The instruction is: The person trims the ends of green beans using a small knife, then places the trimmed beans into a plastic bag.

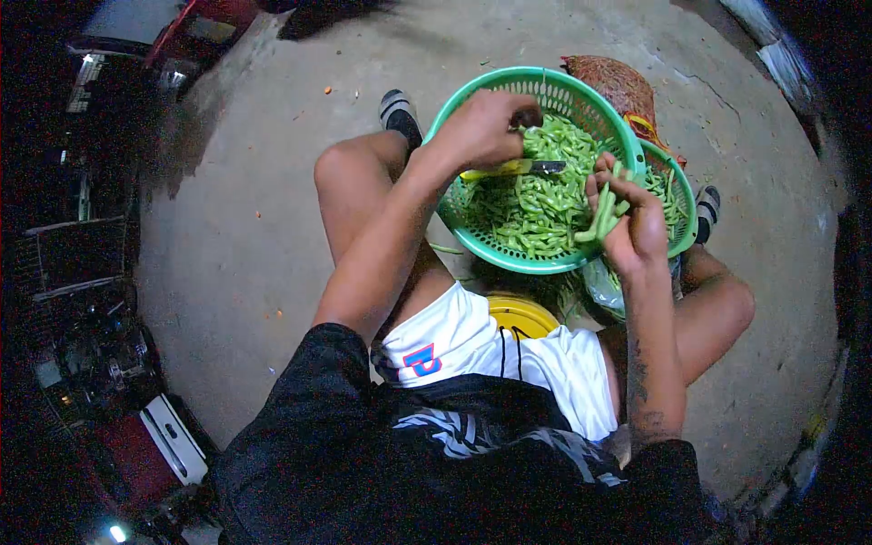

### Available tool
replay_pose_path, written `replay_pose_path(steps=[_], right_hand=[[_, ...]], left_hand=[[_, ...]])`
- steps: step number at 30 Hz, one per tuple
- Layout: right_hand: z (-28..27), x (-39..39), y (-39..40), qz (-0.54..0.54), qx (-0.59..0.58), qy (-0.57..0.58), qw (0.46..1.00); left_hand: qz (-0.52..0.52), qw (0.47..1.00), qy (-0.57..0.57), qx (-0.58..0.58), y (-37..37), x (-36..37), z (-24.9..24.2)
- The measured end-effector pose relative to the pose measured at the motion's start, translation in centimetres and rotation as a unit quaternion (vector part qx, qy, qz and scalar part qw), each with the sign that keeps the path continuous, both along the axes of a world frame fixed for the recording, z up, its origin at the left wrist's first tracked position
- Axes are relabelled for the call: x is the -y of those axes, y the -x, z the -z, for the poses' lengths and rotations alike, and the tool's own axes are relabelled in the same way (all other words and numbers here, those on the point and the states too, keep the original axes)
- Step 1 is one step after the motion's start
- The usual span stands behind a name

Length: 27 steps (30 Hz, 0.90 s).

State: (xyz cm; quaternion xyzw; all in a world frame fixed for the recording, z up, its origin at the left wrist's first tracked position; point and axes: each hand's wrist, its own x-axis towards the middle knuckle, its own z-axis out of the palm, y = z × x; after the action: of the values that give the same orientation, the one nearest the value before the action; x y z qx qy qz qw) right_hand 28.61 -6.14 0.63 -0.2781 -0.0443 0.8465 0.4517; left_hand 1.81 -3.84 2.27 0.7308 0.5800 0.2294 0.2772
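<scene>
My left hand [486,129], a little blurred, is closed above the left part of a green plastic basket [450,95]. It grips a knife with a yellow handle [504,170], whose short dark blade [549,167] points right over the basket. Cut pieces of green beans [531,213] fill much of that basket. At its right rim my right hand [636,222] is turned palm up, with its fingers curled round a small bunch of green beans [607,215].
A second green basket [683,238] with more beans stands at the right. Behind them lies a reddish mesh sack [613,84]. Below are a clear plastic bag [601,286] and a yellow round seat or lid [522,315] between my legs. Dark vehicles line the left side.
</scene>
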Motion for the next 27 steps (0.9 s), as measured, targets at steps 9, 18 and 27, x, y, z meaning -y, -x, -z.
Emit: replay_pose_path(steps=[9, 18, 27], right_hand=[[0.8, -0.6, -0.3, -0.021, 0.054, -0.049, 0.997], [-2.4, 1.1, 1.6, -0.066, 0.202, -0.099, 0.972], [-1.8, 1.0, 1.5, -0.143, 0.102, -0.080, 0.981]], left_hand=[[0.106, 0.985, 0.075, -0.117, -0.1, 0.2, 2.7], [0.013, 0.958, 0.034, 0.286, -0.4, -0.3, 0.9], [0.030, 0.921, 0.142, 0.362, -1.6, 0.1, 0.4]])
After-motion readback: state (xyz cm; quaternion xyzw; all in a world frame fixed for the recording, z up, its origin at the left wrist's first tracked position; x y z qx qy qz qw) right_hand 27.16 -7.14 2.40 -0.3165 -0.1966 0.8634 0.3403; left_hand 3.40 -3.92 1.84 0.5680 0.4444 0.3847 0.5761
